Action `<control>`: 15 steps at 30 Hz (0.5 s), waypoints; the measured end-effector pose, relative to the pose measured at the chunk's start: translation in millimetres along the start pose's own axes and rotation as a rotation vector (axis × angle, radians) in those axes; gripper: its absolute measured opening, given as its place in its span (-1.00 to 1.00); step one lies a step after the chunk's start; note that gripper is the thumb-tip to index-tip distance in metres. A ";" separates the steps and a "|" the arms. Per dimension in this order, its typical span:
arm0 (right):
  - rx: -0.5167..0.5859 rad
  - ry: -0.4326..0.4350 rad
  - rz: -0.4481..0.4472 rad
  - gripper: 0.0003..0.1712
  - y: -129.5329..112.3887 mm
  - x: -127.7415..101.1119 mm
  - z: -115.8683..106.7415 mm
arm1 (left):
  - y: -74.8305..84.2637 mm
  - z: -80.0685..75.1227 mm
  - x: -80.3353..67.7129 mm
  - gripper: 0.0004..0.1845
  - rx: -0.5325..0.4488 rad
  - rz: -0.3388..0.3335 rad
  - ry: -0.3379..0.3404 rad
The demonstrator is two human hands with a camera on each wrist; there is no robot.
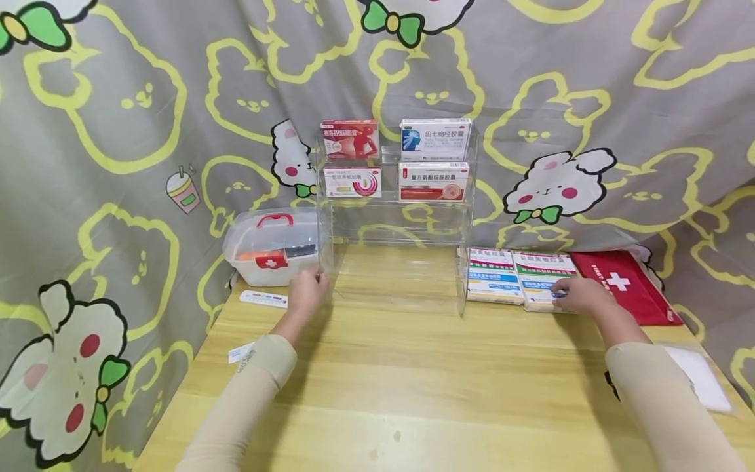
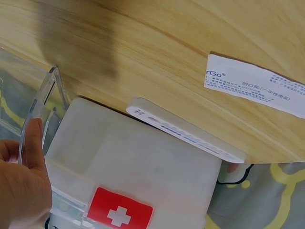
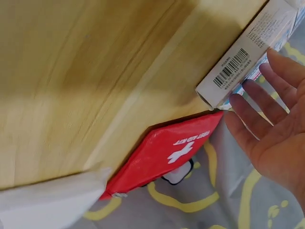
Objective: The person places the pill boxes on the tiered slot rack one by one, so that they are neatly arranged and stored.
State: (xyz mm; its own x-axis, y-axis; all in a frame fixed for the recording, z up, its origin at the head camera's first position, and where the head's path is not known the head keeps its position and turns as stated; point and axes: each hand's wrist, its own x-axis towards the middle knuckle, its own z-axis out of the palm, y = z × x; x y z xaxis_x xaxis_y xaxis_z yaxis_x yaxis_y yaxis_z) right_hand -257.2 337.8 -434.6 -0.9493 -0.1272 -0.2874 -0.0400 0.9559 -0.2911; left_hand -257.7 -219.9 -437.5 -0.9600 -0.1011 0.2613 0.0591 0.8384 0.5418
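My left hand [image 1: 307, 292] is at the lower left side of a clear acrylic display stand [image 1: 401, 202]. In the left wrist view, that hand's thumb and finger pinch the edge of the stand's side panel [image 2: 55, 78]. Four medicine boxes fill its upper tiers, among them a red box [image 1: 350, 141] and a white box with a blue picture [image 1: 436, 141]. On the right, my right hand [image 1: 580, 298] reaches over the nearer end of a white medicine box [image 1: 542, 265]. In the right wrist view its fingers are spread and relaxed, with fingertips right at the barcoded box [image 3: 233, 67].
Left of the stand sits a translucent first-aid case [image 1: 242, 259], with a white thermometer-like strip [image 1: 259, 298] before it. A bandage wrapper [image 2: 252, 81] lies nearer. Another medicine box [image 1: 492, 275] and a red first-aid pouch [image 1: 643, 305] flank the right-hand box. A white packet [image 1: 698, 377] lies at the right edge.
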 end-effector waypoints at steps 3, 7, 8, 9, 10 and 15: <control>-0.012 -0.011 -0.016 -0.49 -2.3 0.0 -0.8 | 0.5 -2.0 3.0 -0.81 0.006 0.003 0.017; -0.016 -0.009 -0.021 -0.33 1.5 -1.3 -2.4 | 1.2 -2.8 5.4 -0.81 0.016 0.010 0.021; -0.006 -0.019 -0.011 -0.26 3.8 -1.9 -2.0 | 1.4 -2.3 5.4 -0.82 0.012 0.006 0.015; 0.004 -0.029 0.000 -0.20 6.3 -2.7 -1.1 | 1.5 -1.9 5.6 -0.82 0.008 0.004 0.008; 0.016 -0.044 0.014 -0.13 8.7 -3.4 0.0 | 1.5 -1.4 5.6 -0.82 0.005 0.003 0.001; 0.063 -0.109 0.042 0.03 15.4 -8.1 7.3 | 0.2 1.7 2.2 -0.81 -0.003 -0.016 -0.031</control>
State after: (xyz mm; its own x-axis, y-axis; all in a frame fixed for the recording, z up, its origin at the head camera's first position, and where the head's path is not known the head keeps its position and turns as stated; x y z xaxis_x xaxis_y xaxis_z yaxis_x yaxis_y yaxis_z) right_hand -247.8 351.7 -443.4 -0.9100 -0.1188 -0.3971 0.0221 0.9428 -0.3326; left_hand -260.3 -219.1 -438.2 -0.9688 -0.0976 0.2278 0.0448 0.8350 0.5484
